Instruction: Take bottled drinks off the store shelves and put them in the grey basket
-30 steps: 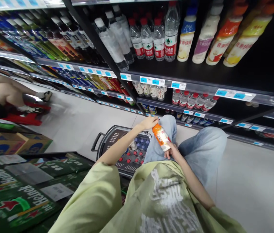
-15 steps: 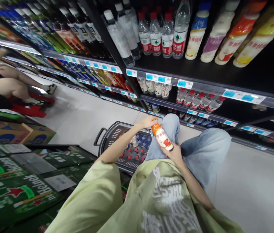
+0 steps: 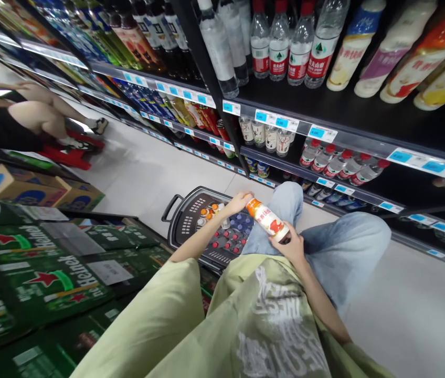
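A drink bottle point(image 3: 268, 220) with an orange cap end and a white label with red marks lies slanted above my lap. My left hand point(image 3: 241, 203) is closed around its capped end. Its base rests in the grip of my right hand point(image 3: 291, 244), fingers and thumb on either side. Just left of my knees, on the floor, stands a black shopping basket point(image 3: 185, 202). Inside are several bottles with orange caps point(image 3: 209, 211), red caps point(image 3: 230, 240) and blue tops point(image 3: 242, 222). My left forearm hides part of the basket.
Drink shelves point(image 3: 285, 105) with price tags run along the far side, holding red-capped water bottles point(image 3: 279, 44) and larger milk drinks point(image 3: 352, 47). Green beer cartons point(image 3: 49, 283) are stacked at left. Beyond brown boxes point(image 3: 29, 186), another person's legs point(image 3: 45, 113) rest near a red stool point(image 3: 65, 155).
The bottle has tipped flatter, its base swinging right with my right hand. My view has shifted, so the shelves sit further right and higher, and more orange-capped bottles show in the basket.
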`<state>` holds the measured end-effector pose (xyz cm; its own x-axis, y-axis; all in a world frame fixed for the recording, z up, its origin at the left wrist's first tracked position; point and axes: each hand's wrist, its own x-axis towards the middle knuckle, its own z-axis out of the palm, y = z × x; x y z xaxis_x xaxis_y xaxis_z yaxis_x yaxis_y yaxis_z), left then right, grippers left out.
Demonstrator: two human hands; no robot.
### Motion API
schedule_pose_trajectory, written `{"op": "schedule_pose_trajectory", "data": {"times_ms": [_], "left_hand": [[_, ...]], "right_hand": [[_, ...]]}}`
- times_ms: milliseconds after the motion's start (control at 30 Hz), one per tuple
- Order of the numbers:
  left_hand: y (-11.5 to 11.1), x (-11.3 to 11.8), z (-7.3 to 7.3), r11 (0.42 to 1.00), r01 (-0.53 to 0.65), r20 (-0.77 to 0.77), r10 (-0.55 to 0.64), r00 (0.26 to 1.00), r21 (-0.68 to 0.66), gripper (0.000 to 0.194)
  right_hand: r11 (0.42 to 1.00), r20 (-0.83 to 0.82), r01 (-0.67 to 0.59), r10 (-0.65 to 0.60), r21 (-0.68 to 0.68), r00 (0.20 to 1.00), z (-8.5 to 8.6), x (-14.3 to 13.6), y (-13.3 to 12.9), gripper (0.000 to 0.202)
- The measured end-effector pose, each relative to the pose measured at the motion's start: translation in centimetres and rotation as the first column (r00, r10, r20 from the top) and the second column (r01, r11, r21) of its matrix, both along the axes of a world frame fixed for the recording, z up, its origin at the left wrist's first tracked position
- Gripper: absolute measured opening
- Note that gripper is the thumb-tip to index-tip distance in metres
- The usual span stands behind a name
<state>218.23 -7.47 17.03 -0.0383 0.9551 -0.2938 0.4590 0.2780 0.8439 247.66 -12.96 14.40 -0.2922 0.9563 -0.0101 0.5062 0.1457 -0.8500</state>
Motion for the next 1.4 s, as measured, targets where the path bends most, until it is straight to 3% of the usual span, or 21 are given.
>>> {"op": "schedule_pose_trajectory", "data": {"times_ms": [167, 267, 333, 433, 533, 600, 667, 767, 867, 933, 1000, 1067, 1200, 1300, 1400], "left_hand": [[-1.9, -0.2, -2.4, 0.994, -0.097, 0.049, 0.099, 0.994, -0.047, 0.032], [-2.6, -0.4, -2.7, 0.987, -0.146, 0.069, 0.150, 0.986, -0.067, 0.030], [-2.9, -0.3, -1.8, 0.981, -0.193, 0.058, 0.195, 0.979, -0.034, 0.028], [-3.7, 0.6, 1.1, 0.970, -0.217, -0.067, 0.226, 0.972, 0.111, 0.027], [-4.6, 2.5, 4.3, 0.973, -0.121, -0.240, 0.167, 0.956, 0.195, 0.025], [-5.3, 4.2, 5.8, 0.981, -0.039, -0.319, 0.100, 0.943, 0.192, 0.024], [-6.0, 5.9, 6.3, 0.982, 0.043, -0.368, 0.029, 0.929, 0.186, 0.025], [-6.9, 7.6, 5.9, 0.966, 0.167, -0.355, -0.089, 0.931, 0.195, 0.025], [-7.1, 7.4, 4.1, 0.917, 0.337, -0.194, -0.299, 0.935, 0.212, 0.030], [-6.6, 5.8, 2.0, 0.904, 0.386, -0.122, -0.369, 0.922, 0.182, 0.036], [-5.8, 2.9, -0.9, 0.950, 0.303, -0.162, -0.289, 0.944, 0.075, 0.038], [-5.1, -0.9, -4.3, 0.988, 0.150, -0.260, -0.156, 0.953, -0.043, 0.032], [-5.0, -8.9, -10.2, 0.983, -0.046, -0.374, -0.025, 0.927, -0.180, 0.027], [-5.1, -13.0, -12.7, 0.961, -0.143, -0.438, 0.026, 0.899, -0.236, 0.024], [-4.2, -14.9, -14.3, 0.952, -0.177, -0.473, 0.038, 0.880, -0.252, 0.025]], "right_hand": [[0.997, -0.071, 0.017, -0.022, -0.077, 0.997, 0.0, -0.3, 0.8, 0.071], [0.994, -0.048, -0.013, 0.008, -0.104, 0.999, -0.6, -0.4, 1.1, 0.054], [0.994, -0.034, -0.013, 0.010, -0.106, 0.999, -0.9, -0.4, 1.0, 0.046], [0.998, -0.044, -0.011, 0.008, -0.064, 0.999, -1.2, 0.0, 0.6, 0.059], [0.995, -0.058, -0.007, 0.012, 0.096, 0.998, -0.8, 0.5, 0.3, 0.071], [0.970, -0.051, -0.013, 0.026, 0.243, 0.998, -0.2, 0.8, 0.1, 0.066], [0.938, 0.008, -0.048, 0.048, 0.343, 0.999, 0.3, 1.0, -0.2, 0.057], [0.937, 0.185, -0.084, 0.021, 0.339, 0.983, 0.5, 1.4, -1.1, 0.050], [0.961, 0.262, -0.060, -0.014, 0.270, 0.965, 0.0, 2.0, -1.9, 0.051], [0.969, 0.243, -0.067, 0.008, 0.236, 0.970, -0.6, 2.4, -2.1, 0.049], [0.975, 0.225, -0.085, 0.038, 0.206, 0.974, -1.0, 2.8, -2.0, 0.047], [0.980, 0.218, -0.094, 0.055, 0.174, 0.974, -1.3, 3.0, -1.8, 0.047], [0.987, 0.182, -0.087, 0.062, 0.137, 0.981, -1.7, 3.0, -1.7, 0.051], [0.988, 0.151, -0.085, 0.066, 0.128, 0.986, -1.8, 3.1, -1.9, 0.052], [0.991, 0.162, -0.089, 0.072, 0.098, 0.984, -1.9, 3.1, -2.1, 0.051]]}}
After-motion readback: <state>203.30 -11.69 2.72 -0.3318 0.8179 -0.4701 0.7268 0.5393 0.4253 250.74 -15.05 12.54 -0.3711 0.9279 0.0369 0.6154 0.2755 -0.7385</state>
